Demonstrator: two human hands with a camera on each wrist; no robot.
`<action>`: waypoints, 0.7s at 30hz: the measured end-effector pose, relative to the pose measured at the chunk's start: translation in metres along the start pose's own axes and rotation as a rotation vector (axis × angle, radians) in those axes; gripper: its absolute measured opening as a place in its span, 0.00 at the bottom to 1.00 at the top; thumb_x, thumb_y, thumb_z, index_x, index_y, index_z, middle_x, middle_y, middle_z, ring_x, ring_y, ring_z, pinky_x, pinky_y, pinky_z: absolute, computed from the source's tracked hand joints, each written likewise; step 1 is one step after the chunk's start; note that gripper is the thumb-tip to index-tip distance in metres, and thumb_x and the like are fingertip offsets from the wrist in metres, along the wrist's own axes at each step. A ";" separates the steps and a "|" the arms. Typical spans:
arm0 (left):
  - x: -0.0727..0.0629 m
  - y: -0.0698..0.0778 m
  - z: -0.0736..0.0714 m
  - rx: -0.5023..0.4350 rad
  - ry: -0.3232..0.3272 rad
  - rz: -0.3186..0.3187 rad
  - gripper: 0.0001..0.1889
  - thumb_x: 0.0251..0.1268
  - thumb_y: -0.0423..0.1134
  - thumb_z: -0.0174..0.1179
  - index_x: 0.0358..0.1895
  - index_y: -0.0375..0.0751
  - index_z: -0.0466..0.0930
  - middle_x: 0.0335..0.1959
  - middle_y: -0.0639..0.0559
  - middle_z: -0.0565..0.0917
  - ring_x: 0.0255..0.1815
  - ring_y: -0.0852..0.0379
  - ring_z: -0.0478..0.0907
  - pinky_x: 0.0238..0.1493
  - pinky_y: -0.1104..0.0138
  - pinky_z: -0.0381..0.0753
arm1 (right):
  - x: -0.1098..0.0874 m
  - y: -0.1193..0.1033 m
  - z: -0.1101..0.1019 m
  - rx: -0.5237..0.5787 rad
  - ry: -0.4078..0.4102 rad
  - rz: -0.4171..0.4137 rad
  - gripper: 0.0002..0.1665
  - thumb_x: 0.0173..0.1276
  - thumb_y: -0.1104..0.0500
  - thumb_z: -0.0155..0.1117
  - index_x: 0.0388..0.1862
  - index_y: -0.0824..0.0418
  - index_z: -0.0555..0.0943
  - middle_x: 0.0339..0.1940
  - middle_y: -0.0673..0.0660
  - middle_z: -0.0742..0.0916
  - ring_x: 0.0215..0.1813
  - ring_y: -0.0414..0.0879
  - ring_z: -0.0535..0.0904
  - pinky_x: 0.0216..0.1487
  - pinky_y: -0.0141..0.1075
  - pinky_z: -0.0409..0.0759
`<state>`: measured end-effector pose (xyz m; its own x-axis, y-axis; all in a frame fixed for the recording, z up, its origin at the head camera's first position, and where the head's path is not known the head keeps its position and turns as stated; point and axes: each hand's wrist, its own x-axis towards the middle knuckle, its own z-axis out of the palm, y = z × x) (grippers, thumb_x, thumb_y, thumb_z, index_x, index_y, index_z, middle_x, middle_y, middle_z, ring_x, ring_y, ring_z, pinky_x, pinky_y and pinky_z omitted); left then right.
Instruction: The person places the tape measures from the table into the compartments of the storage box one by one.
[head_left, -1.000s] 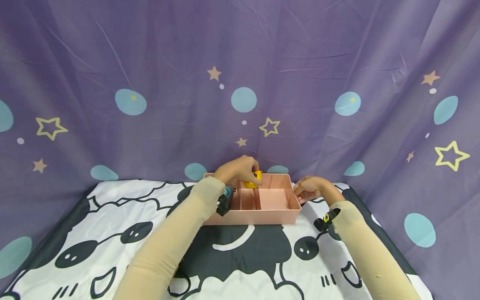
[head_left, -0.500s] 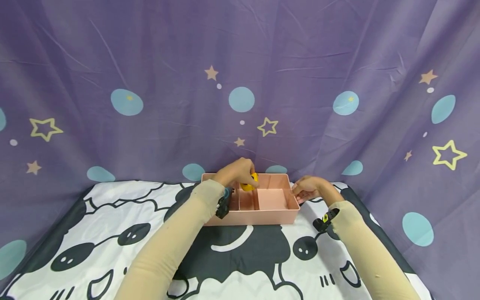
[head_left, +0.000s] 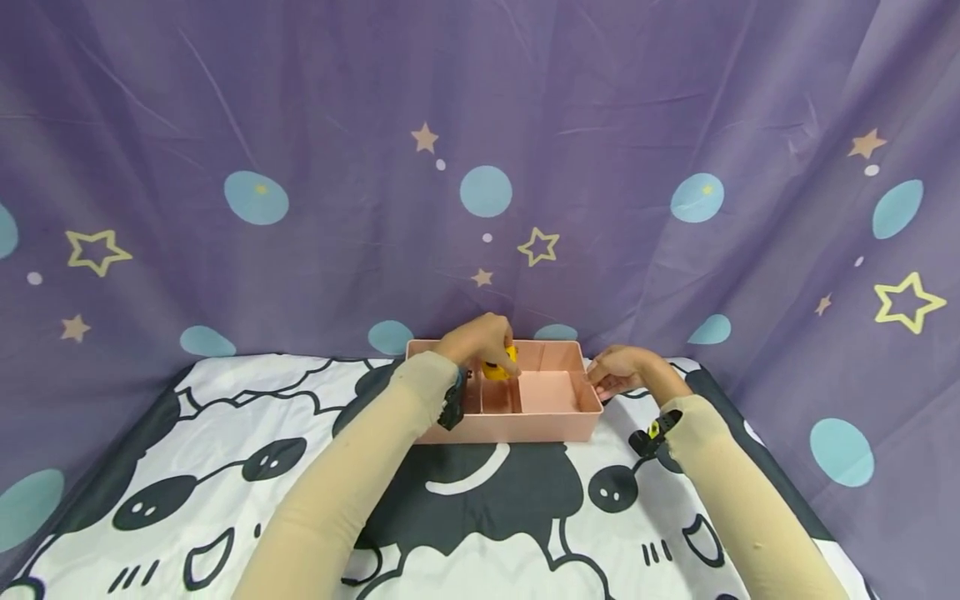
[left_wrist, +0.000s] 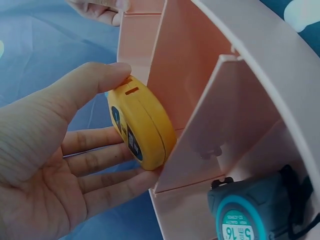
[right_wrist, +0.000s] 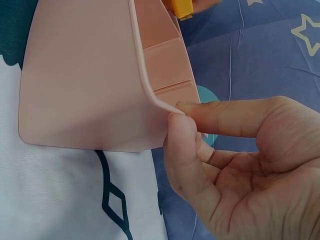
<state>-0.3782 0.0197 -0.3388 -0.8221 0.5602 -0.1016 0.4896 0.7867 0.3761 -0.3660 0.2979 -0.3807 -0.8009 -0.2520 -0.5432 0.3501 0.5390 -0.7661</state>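
A pink divided storage box (head_left: 517, 428) stands at the back of the cloth-covered surface. My left hand (head_left: 480, 340) reaches over it and grips a yellow tape measure (left_wrist: 145, 122) between thumb and fingers. In the left wrist view the tape measure is tilted, close beside a thin pink divider (left_wrist: 220, 105). A grey and teal tape measure (left_wrist: 255, 205) lies in the left compartment of the box. At the box's right end, my right hand (right_wrist: 240, 150) pinches the rim between thumb and index finger.
Under the box spreads a black and white cartoon-print cloth (head_left: 450, 567). A purple curtain (head_left: 337, 167) with stars and dots hangs right behind the box. A thin black loop (head_left: 366, 567) lies near the left sleeve.
The left hand, with the yellow tape measure, has shifted slightly left and lower over the box. The right hand keeps its place at the right rim.
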 end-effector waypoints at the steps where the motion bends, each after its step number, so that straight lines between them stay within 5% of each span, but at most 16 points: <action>1: 0.000 0.000 -0.001 -0.003 0.001 0.000 0.19 0.53 0.47 0.78 0.37 0.34 0.87 0.31 0.47 0.86 0.27 0.57 0.80 0.39 0.63 0.88 | -0.001 -0.001 -0.001 -0.003 0.000 -0.003 0.04 0.70 0.69 0.55 0.41 0.67 0.76 0.21 0.50 0.81 0.26 0.38 0.80 0.35 0.29 0.84; 6: 0.000 0.000 -0.002 -0.013 0.026 -0.015 0.17 0.52 0.46 0.78 0.34 0.35 0.86 0.27 0.50 0.84 0.26 0.59 0.78 0.33 0.68 0.84 | -0.001 -0.005 -0.004 -0.001 0.006 -0.007 0.06 0.67 0.70 0.55 0.42 0.69 0.76 0.20 0.50 0.81 0.25 0.38 0.80 0.34 0.29 0.84; 13: 0.006 0.005 0.002 0.001 0.033 -0.023 0.20 0.52 0.45 0.76 0.15 0.42 0.76 0.12 0.56 0.72 0.15 0.62 0.68 0.19 0.72 0.70 | 0.000 -0.001 -0.001 0.014 -0.001 -0.006 0.04 0.68 0.70 0.54 0.37 0.66 0.77 0.20 0.50 0.81 0.25 0.38 0.80 0.33 0.29 0.83; 21: 0.005 0.013 0.004 -0.028 -0.017 -0.053 0.19 0.54 0.45 0.75 0.19 0.42 0.75 0.15 0.54 0.72 0.18 0.59 0.69 0.22 0.71 0.72 | -0.002 0.003 0.003 0.022 -0.006 -0.024 0.05 0.67 0.70 0.54 0.39 0.68 0.77 0.20 0.50 0.81 0.25 0.38 0.80 0.33 0.28 0.84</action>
<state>-0.3743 0.0341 -0.3381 -0.8416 0.5223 -0.1376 0.4368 0.8080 0.3955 -0.3624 0.2973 -0.3827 -0.8061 -0.2700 -0.5266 0.3414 0.5146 -0.7865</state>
